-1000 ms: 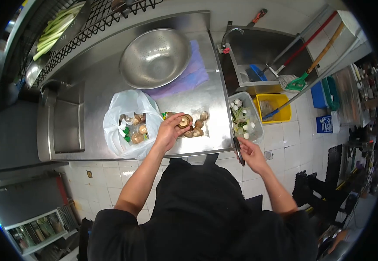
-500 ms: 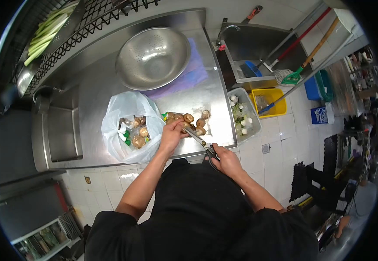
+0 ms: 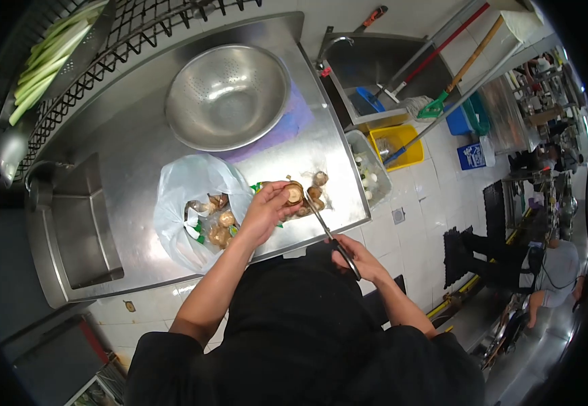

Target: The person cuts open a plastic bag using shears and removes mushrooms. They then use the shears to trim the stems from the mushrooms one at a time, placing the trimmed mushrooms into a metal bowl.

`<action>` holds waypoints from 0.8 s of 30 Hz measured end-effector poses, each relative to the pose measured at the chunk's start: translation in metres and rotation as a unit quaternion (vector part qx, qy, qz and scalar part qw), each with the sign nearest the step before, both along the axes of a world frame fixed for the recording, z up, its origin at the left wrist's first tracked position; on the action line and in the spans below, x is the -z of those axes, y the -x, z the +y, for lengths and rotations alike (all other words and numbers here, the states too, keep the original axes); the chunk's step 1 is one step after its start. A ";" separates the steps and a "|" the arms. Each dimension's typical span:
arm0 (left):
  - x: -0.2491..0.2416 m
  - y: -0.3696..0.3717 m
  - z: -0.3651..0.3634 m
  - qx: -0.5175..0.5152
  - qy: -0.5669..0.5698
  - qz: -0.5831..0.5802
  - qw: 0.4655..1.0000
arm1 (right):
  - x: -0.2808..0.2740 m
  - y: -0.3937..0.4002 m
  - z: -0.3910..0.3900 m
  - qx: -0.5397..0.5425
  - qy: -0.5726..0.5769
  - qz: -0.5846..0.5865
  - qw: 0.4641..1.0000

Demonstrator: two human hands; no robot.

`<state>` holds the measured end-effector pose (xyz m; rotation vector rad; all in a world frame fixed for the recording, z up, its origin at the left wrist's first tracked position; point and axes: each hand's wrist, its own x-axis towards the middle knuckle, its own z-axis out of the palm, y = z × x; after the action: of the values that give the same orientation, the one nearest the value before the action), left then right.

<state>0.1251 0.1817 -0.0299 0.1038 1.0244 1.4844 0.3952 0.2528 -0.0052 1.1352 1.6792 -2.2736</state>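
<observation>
Between the fingers of my left hand (image 3: pixel 267 210) is a brown mushroom (image 3: pixel 295 194), its pale underside showing. My right hand (image 3: pixel 357 257) grips the black handles of a pair of scissors (image 3: pixel 322 222), whose metal blades point up toward that mushroom. More mushrooms (image 3: pixel 315 197) lie on the steel counter (image 3: pixel 138 176) just beyond my hands. To the left stands an open white plastic bag (image 3: pixel 179 183) with mushrooms inside. A large perforated steel colander (image 3: pixel 230 101) rests on a purple cloth (image 3: pixel 287 125) farther back.
A counter sink (image 3: pixel 81 230) is at left. Green stalks (image 3: pixel 50 61) lie on the rack at upper left. On the right are a second sink (image 3: pixel 375 71), mops, a yellow bin (image 3: pixel 412 147), a plastic tub (image 3: pixel 375 177) and, farther off, a person (image 3: pixel 556 271).
My left hand has lifted a mushroom and turned its underside up. The scissors have come away from the left fingers, blades pointing up. The view has shifted, showing more of the person at right.
</observation>
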 end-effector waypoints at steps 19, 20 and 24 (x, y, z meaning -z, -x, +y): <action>-0.047 0.102 0.064 -0.295 0.022 0.268 0.917 | -0.028 0.176 0.091 -0.029 -0.017 0.118 0.992; -0.045 0.107 0.064 -0.295 0.022 0.270 0.916 | -0.028 0.174 0.091 -0.030 -0.017 0.119 0.992; -0.053 0.111 0.062 -0.281 0.123 0.408 0.860 | -0.026 0.147 0.089 0.008 -0.015 0.113 0.993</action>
<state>0.0137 0.2437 0.0233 0.2846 2.0625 1.8578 0.2477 0.3417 0.0209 0.9295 1.7904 -2.4757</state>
